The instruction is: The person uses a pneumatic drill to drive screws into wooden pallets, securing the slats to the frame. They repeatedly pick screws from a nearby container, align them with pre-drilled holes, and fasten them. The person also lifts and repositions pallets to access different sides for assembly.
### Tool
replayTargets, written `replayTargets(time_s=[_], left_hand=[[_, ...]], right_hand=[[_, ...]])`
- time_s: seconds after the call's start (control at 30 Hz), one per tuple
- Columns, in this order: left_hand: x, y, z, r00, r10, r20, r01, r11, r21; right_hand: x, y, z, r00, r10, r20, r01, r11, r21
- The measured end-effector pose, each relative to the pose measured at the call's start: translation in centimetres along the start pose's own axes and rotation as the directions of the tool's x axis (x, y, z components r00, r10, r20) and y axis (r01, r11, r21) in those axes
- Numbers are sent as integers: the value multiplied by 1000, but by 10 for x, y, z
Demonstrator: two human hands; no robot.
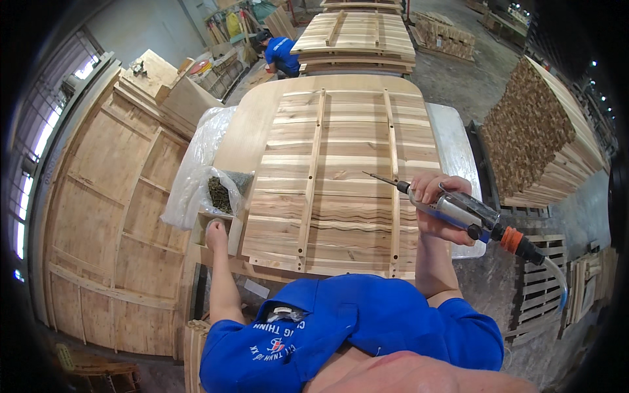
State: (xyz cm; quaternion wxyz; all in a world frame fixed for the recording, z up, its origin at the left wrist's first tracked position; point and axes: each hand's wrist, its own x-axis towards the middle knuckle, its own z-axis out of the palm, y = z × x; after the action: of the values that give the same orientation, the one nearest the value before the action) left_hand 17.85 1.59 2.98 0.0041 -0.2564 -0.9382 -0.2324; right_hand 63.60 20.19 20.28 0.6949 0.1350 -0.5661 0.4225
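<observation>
My right hand (440, 204) is wrapped round an air screwdriver (462, 213), held above the right side of a slatted wooden panel (350, 164). Its long thin bit points left over the panel, clear of the wood, and an orange-and-black coupling joins it to a hose. My left hand (215, 232) is at a small open wooden box (234, 234) by the panel's near left corner. The fingers look closed there, and anything in them is hidden. Just beyond lies an open plastic bag of screws (221, 195). Two long battens (309, 177) with dark holes run across the slats.
A larger rounded board (255, 124) lies under the panel. On the left stands a large wooden frame (111, 223). Stacked panels (354, 39) and a crouching person in blue (280, 54) are at the back. A tall wood stack (531, 131) and pallets (542, 281) stand right.
</observation>
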Motion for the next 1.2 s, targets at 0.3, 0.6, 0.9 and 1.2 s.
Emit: replayTargets(time_s=[0.3, 0.6, 0.9, 1.2], left_hand=[[2, -13, -15, 966, -107, 236, 25, 945, 327], [1, 14, 2, 951, -299, 81, 251, 896, 366], [4, 30, 18, 966, -220, -139, 236, 965, 115], [30, 115, 92, 992, -34, -121, -63, 697, -714]], right_hand=[[-1, -5, -7, 999, 49, -2, -49, 999, -15], [10, 8, -32, 998, 65, 7, -65, 998, -7], [5, 28, -58, 995, 46, -87, -41, 998, 50], [9, 69, -93, 990, 80, -118, -75, 996, 43]])
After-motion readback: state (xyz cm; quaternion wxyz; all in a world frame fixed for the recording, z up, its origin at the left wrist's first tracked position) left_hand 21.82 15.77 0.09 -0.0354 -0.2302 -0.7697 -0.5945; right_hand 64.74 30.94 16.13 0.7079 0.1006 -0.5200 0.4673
